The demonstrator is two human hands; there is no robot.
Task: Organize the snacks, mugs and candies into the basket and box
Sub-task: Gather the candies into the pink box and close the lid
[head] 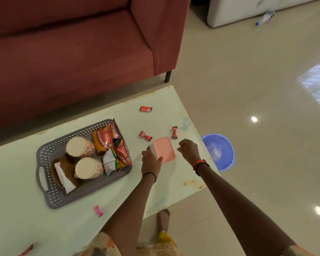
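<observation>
Left hand (151, 160) grips the pink-lidded box's (164, 149) left side; right hand (188, 150) hovers just right of it, fingers loosely curled, empty.

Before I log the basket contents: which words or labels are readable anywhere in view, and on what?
"ALOO BHUJIA SEV" on the upper orange snack packet in the grey basket.
"BHUJIA SEV" on the lower red snack packet beside it.
Round red brand logos on both packets: too blurred to read.
White back panel of a packet: print too small.
Red candy wrappers on the table: unreadable.
Pink box lid: faint mark, unreadable.
</observation>
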